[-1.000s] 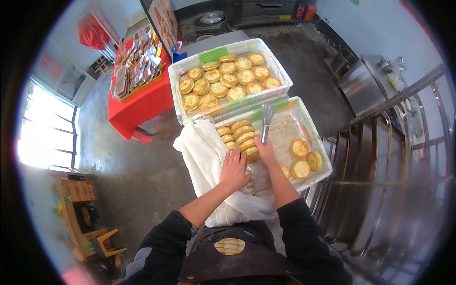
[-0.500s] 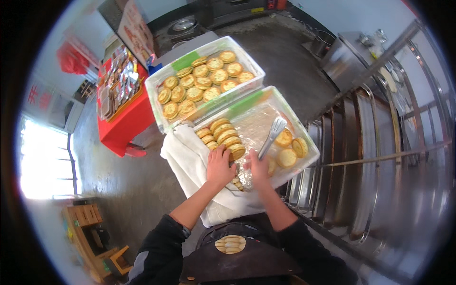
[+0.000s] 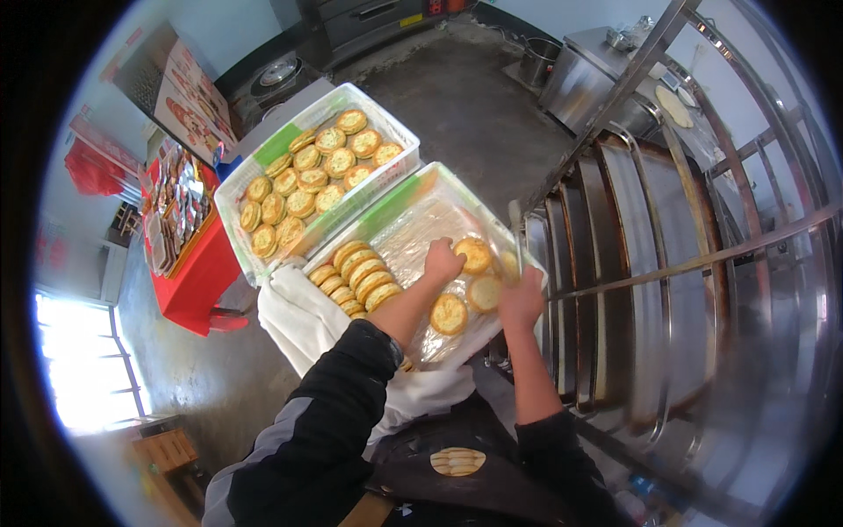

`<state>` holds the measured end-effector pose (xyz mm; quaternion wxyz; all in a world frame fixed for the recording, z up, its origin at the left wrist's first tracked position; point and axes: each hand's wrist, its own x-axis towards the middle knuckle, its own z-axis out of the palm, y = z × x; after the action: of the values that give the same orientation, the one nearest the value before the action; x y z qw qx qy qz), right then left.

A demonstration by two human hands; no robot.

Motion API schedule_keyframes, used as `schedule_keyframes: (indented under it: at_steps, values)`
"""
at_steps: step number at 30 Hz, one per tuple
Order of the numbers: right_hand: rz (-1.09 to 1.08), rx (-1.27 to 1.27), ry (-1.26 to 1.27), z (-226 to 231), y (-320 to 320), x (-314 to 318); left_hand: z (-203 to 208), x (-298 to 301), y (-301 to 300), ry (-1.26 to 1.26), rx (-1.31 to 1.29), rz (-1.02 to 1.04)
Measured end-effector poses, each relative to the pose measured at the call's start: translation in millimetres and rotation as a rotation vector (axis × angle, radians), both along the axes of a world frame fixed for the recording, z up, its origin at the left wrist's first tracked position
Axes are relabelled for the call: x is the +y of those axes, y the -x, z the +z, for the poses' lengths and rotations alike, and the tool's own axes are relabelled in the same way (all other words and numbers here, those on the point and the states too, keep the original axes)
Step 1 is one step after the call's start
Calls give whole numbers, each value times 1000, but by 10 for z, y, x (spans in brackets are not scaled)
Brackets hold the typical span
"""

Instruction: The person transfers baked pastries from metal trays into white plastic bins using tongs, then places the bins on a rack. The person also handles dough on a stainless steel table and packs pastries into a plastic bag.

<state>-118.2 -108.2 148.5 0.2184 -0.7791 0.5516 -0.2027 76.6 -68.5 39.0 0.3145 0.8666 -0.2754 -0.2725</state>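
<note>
My left hand (image 3: 443,260) reaches across the near crate, its fingers closed at the edge of a round golden flatbread (image 3: 474,256). On the right side of that crate, my right hand (image 3: 522,300) grips metal tongs (image 3: 518,230) that point away from me; motion blurs the hand a little. Two more loose flatbreads (image 3: 449,314) lie near my hands on clear plastic film (image 3: 413,230), and another is partly hidden by the tongs. Rows of flatbreads standing on edge (image 3: 358,270) fill the crate's left side, partly covered by my left forearm.
A second white crate (image 3: 230,209) of flatbreads adjoins the near crate (image 3: 430,176) on its far side. White cloth (image 3: 294,307) drapes over the near crate's left edge. A metal tray rack (image 3: 615,290) stands close on the right. At left is a red-covered table (image 3: 189,285) with packages.
My left hand has left the standing rows and moved right to the loose flatbreads. My right hand has shifted right with the tongs. The view has turned, so the crates sit farther left.
</note>
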Motion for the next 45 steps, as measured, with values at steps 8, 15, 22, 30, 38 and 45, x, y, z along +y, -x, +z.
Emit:
schedule_keyframes:
  at_steps: [8,15,22,30,38,45]
  values:
    - [29,135,-77,-41,-189,-209,-58,-17,-178,211,500,181]
    - [210,-236,-82,270,-335,-139,1276,1329,39,238,-127,6]
    - [735,-405,-332,240,-681,264,1358,2034,362,81,-419,-5]
    - [808,-430,-459,-7,-667,238,946,2214,413,118,-493,182]
    - [1067,-283,-585,-88,-597,407,1041,2293,354,112,-341,223]
    - [931,-403,-483,-674,-639,778,1163,2532,529,112,-295,239]
